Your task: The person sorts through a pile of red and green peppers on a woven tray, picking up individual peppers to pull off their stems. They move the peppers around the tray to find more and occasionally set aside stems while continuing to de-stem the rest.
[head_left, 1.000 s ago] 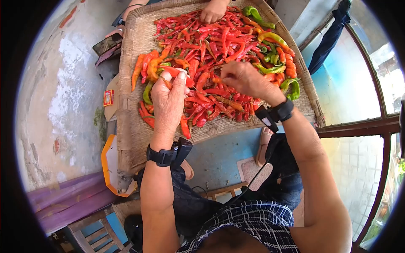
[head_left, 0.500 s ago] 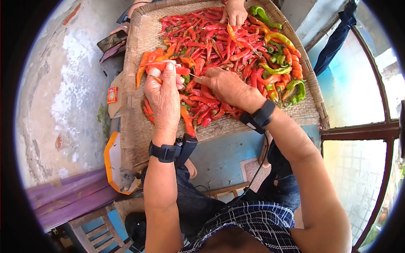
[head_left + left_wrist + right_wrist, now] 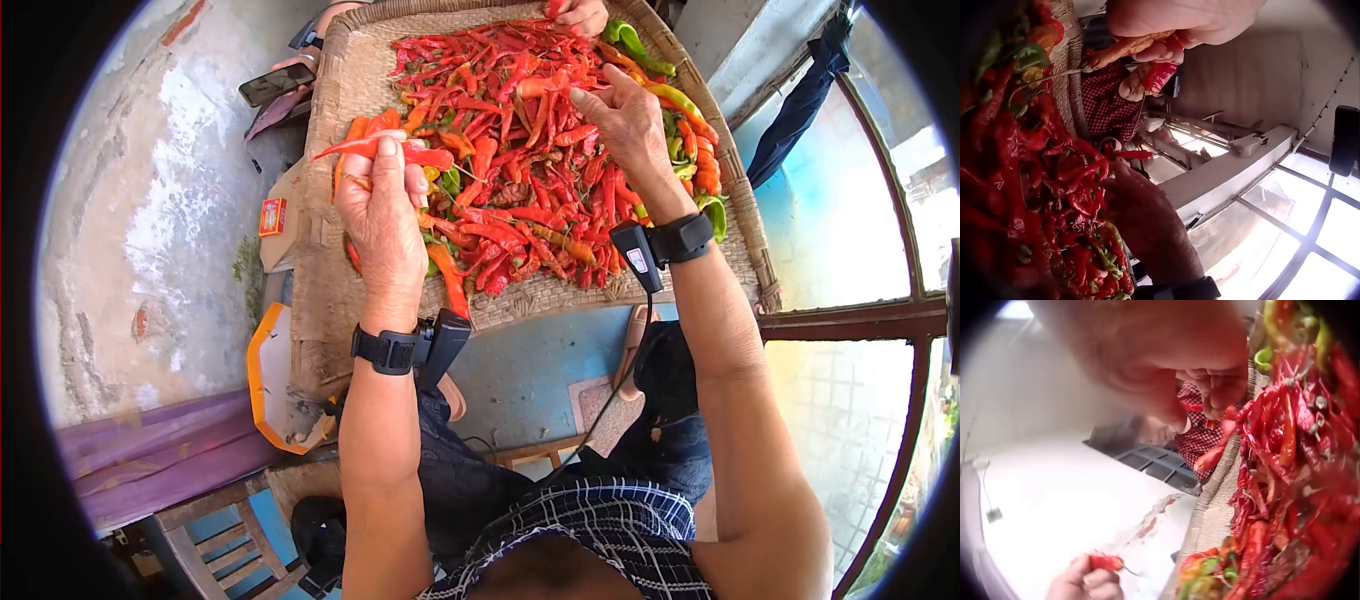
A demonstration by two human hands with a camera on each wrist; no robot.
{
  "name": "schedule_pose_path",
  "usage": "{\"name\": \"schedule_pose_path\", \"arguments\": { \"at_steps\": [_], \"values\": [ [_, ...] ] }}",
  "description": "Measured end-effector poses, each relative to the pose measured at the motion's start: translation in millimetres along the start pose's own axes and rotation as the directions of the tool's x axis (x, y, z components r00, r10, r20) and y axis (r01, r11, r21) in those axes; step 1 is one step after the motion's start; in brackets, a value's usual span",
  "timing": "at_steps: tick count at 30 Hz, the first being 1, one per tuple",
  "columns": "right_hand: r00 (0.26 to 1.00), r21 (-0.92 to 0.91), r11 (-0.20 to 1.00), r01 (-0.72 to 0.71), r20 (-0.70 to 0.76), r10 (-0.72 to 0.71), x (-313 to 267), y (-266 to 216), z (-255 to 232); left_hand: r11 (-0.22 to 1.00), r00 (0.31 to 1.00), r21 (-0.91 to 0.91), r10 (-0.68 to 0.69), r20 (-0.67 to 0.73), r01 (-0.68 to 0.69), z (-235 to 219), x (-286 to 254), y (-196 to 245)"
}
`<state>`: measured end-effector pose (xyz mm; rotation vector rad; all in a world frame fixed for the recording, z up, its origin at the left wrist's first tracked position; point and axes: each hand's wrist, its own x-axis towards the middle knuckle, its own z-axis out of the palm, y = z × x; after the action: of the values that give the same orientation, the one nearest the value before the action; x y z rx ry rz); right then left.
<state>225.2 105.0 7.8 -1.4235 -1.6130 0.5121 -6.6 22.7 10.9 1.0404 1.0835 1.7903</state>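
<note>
My left hand (image 3: 385, 220) pinches a long red pepper (image 3: 430, 157) above the left part of the heap. In the left wrist view, a wrinkled orange pepper (image 3: 1125, 51) with a long stem is also in that hand (image 3: 1185, 19), beside a red pepper (image 3: 1163, 74). My right hand (image 3: 635, 125) is over the heap's upper right, thumb and forefinger apart; an orange-red pepper (image 3: 540, 86) is just left of its fingertips. In the right wrist view that hand (image 3: 1141, 350) is blurred, with a blurred red pepper (image 3: 1216, 450) below it.
Piled peppers (image 3: 510, 190) fill much of a woven tray (image 3: 325, 270). Another person's hand (image 3: 582, 15) holds a red pepper at the far edge. Left of the tray are a phone (image 3: 277, 84) and a small red box (image 3: 272, 216); windows (image 3: 840, 200) stand at right.
My right hand has come close to the left hand, then moved away to the upper right. The left hand still holds its pepper. The other person's hand has shifted right and lifted a pepper.
</note>
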Motion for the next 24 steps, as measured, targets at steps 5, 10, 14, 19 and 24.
{"name": "schedule_pose_path", "arguments": {
  "at_steps": [5, 10, 14, 19, 24],
  "values": [
    [0.828, 0.197, 0.946, 0.256, 0.460, -0.320, -41.4, -9.5, 39.2, 0.964, 0.997, -0.265, 0.049, 0.064, -0.030, -4.6, 7.6, 4.4],
    [0.757, -0.070, 0.893, 0.444, 0.562, -0.332, -74.8, -11.8, 72.6, 0.909, 0.984, -0.416, 0.043, 0.171, 0.033, -7.2, 8.4, 11.5],
    [0.790, 0.095, 0.949, 0.302, 0.532, -0.305, -66.5, -15.3, 62.0, 0.894, 0.985, -0.438, -0.025, 0.169, 0.098, -8.1, 6.9, 10.8],
    [0.894, 0.485, 0.865, -0.129, 0.434, -0.110, -51.0, -3.3, 42.1, 0.885, 0.984, -0.454, -0.027, 0.179, 0.107, -10.0, 6.3, 6.3],
    [0.753, 0.227, 0.952, -0.204, 0.658, 0.004, -36.5, -14.6, -10.4, 0.909, 0.959, -0.358, -0.126, 0.255, 0.215, -3.4, -1.4, 0.0]
  ]
}}
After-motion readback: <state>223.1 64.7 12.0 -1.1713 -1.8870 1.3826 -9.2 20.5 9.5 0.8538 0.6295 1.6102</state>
